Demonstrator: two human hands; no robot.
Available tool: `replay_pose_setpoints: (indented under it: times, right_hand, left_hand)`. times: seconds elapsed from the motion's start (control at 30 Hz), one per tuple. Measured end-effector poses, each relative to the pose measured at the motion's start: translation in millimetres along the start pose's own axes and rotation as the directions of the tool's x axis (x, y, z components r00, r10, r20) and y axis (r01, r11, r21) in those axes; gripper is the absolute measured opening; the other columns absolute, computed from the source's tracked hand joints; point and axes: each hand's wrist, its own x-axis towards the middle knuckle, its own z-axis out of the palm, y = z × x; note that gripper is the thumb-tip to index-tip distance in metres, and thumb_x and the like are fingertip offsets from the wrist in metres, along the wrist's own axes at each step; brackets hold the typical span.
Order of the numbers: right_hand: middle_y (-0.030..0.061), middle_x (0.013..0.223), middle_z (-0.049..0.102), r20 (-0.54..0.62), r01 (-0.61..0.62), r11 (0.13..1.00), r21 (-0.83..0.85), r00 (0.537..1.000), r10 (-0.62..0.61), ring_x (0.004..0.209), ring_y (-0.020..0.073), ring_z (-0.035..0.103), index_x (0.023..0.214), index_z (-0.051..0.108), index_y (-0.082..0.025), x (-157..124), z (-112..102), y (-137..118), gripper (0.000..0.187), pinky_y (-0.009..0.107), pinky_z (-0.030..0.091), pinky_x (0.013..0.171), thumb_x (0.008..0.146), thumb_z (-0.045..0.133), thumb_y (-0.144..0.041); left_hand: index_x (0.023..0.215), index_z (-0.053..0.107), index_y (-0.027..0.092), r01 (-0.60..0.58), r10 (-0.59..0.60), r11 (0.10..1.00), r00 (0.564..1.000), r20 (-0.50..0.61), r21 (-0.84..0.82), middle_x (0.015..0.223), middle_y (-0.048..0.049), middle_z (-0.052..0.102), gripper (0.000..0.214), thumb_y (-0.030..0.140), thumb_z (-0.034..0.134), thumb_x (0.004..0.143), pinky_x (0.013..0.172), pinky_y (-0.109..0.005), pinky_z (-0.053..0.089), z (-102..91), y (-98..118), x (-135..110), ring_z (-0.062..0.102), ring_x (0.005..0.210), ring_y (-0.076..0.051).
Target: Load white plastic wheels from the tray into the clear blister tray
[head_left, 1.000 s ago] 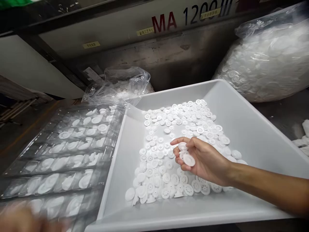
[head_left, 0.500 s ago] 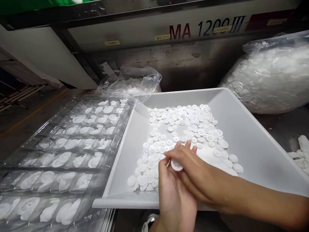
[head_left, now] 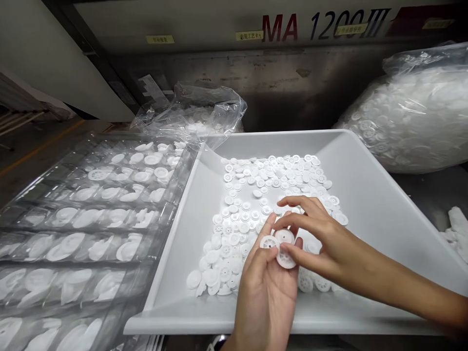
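Note:
Palm up, my left hand [head_left: 268,285] holds three small white plastic wheels over the tray. A spoked wheel [head_left: 268,241] lies under its thumb. A flatter-faced wheel [head_left: 284,237] sits beside it, and a third wheel [head_left: 286,261] overlaps just below. From the right, my right hand [head_left: 321,236] reaches over with thumb and forefinger closed around the flatter-faced wheel; its other fingers are apart. Beneath both hands, many loose white wheels [head_left: 228,239] are spread across the light grey tray [head_left: 369,204].
Clear compartment trays [head_left: 98,229] filled with white parts stand at the left. An open plastic bag [head_left: 204,112] of parts lies behind the tray, and a large full bag [head_left: 420,112] at the right. A machine panel [head_left: 219,73] closes off the back.
My hands were cupped together around a white wheel. Now they have parted, my left palm has opened upward and three wheels show. The view has shifted slightly.

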Motion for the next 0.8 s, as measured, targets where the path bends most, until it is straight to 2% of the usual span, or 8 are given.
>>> replay_pose_setpoints:
  times: [0.07,0.13,0.23,0.3,0.37,0.53,0.7,0.8]
  right_hand:
    - [0.0034,0.146,0.043,0.061,-0.019,0.999,0.047,0.998,0.016,0.140,0.0273,0.041,0.118,0.062,-0.036,1,-7,-1,0.017,0.047,0.047,0.109,0.100,0.062,-0.037]
    - [0.0033,0.145,0.044,0.070,-0.014,0.997,0.071,0.998,0.008,0.135,0.0261,0.047,0.116,0.063,-0.035,3,-12,-2,0.016,0.042,0.051,0.104,0.101,0.062,-0.037]
    - [0.0061,0.127,0.055,-0.008,0.148,0.988,0.032,0.989,-0.148,0.117,0.0228,0.058,0.117,0.060,-0.030,5,-15,-2,0.016,0.035,0.055,0.090,0.102,0.062,-0.032]
    - [0.0050,0.109,0.061,-0.041,0.273,0.962,-0.004,0.961,-0.273,0.101,0.0193,0.059,0.117,0.059,-0.026,7,-14,-1,0.016,0.031,0.054,0.081,0.102,0.062,-0.023]
    - [0.0036,0.102,0.061,-0.062,0.345,0.938,-0.021,0.936,-0.346,0.094,0.0162,0.059,0.116,0.060,-0.023,8,-13,1,0.018,0.028,0.053,0.077,0.101,0.060,-0.013]
    - [0.0061,0.115,0.060,-0.058,0.373,0.927,-0.039,0.925,-0.374,0.102,0.0130,0.066,0.115,0.061,-0.020,6,-13,3,0.027,0.024,0.055,0.086,0.100,0.051,-0.001]
    - [0.0083,0.124,0.062,0.017,0.378,0.924,-0.057,0.926,-0.377,0.113,0.0174,0.064,0.112,0.062,-0.023,4,-21,-3,0.016,0.026,0.058,0.087,0.102,0.055,-0.013]
    - [0.0074,0.122,0.064,-0.062,0.302,0.951,-0.071,0.950,-0.306,0.114,0.0222,0.063,0.103,0.066,-0.025,7,-32,-1,0.007,0.034,0.056,0.090,0.102,0.060,-0.024]
  left_hand:
    - [0.122,0.073,0.020,0.029,-0.029,1.000,1.000,0.009,0.002,0.130,-0.0100,0.074,0.038,0.008,0.061,0.088,0.120,-0.042,0.042,-0.9,1,-2,0.062,0.131,-0.028]
    - [0.120,0.074,0.019,0.043,-0.043,0.999,0.999,0.028,0.001,0.132,-0.0099,0.073,0.036,0.008,0.059,0.089,0.122,-0.044,0.038,-1.8,1,-3,0.061,0.133,-0.028]
    - [0.120,0.074,0.020,0.073,-0.072,0.997,0.994,0.079,-0.014,0.132,-0.0092,0.073,0.034,0.014,0.057,0.092,0.125,-0.045,0.031,-4.9,2,-4,0.060,0.135,-0.027]
    - [0.121,0.074,0.020,0.103,-0.099,0.994,0.989,0.110,-0.027,0.131,-0.0099,0.074,0.033,0.020,0.056,0.093,0.126,-0.045,0.029,-8.1,3,-3,0.060,0.135,-0.027]
    - [0.120,0.075,0.019,0.123,-0.117,0.991,0.986,0.119,-0.044,0.132,-0.0108,0.073,0.033,0.023,0.056,0.093,0.126,-0.045,0.031,-10.8,3,-2,0.059,0.135,-0.028]
    - [0.120,0.075,0.017,0.125,-0.110,0.988,0.983,0.150,-0.095,0.138,-0.0117,0.069,0.034,0.026,0.054,0.094,0.124,-0.040,0.034,-12.1,3,2,0.055,0.140,-0.027]
    - [0.127,0.072,0.018,0.147,-0.124,0.981,0.977,0.171,-0.128,0.132,-0.0100,0.073,0.039,0.026,0.052,0.095,0.119,-0.036,0.043,-11.2,4,1,0.065,0.128,-0.024]
    - [0.129,0.070,0.012,0.160,-0.134,0.975,0.976,0.170,-0.154,0.131,-0.0131,0.074,0.041,0.022,0.055,0.092,0.112,-0.033,0.050,-13.0,5,0,0.067,0.125,-0.025]
